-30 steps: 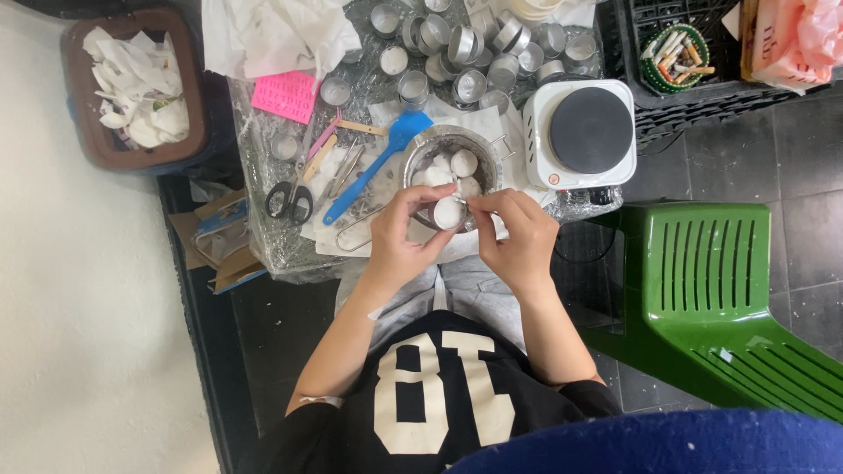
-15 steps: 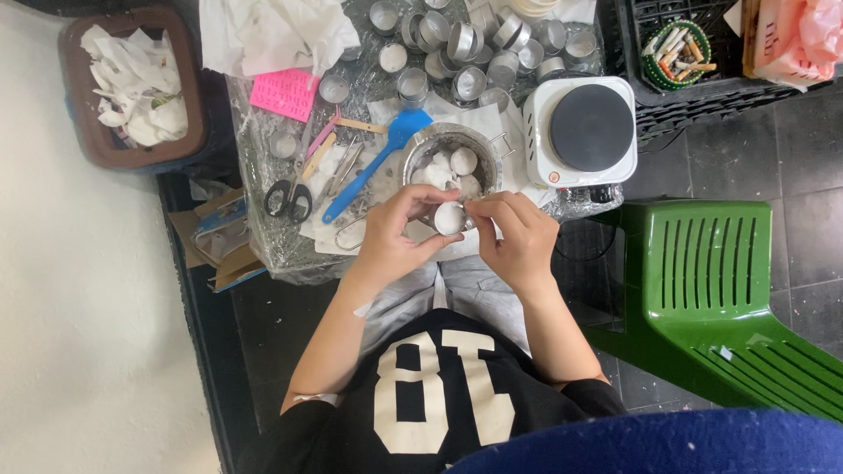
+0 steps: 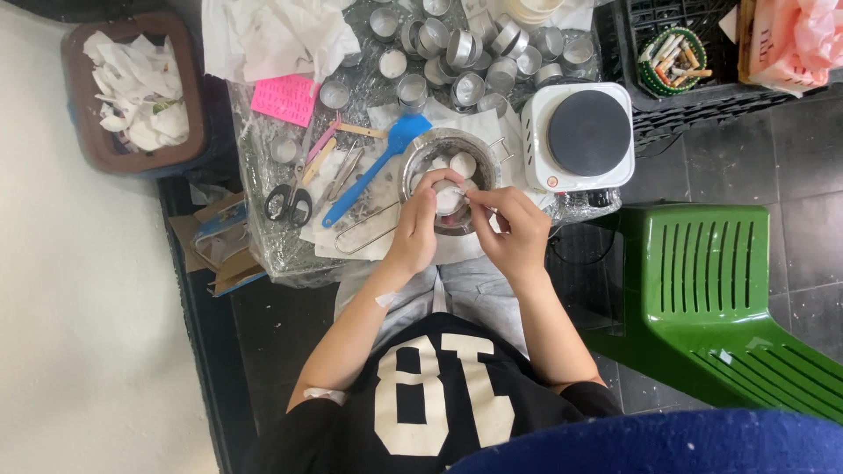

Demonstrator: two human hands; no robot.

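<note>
Over the metal pot (image 3: 450, 175) at the table's near edge, your left hand (image 3: 420, 230) grips a white wax disc (image 3: 448, 198); your right hand (image 3: 514, 230) pinches its rim, likely so loosened pieces drop inside.

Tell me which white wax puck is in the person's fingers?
The white wax puck pinched between both hands over the metal pot's near rim; the other pucks lie loose deeper inside, untouched.

Home craft corner: cluttered worktop (image 3: 263, 237), hotplate (image 3: 581, 132) at two o'clock, empty tealight cups (image 3: 465, 53) at twelve.
</note>
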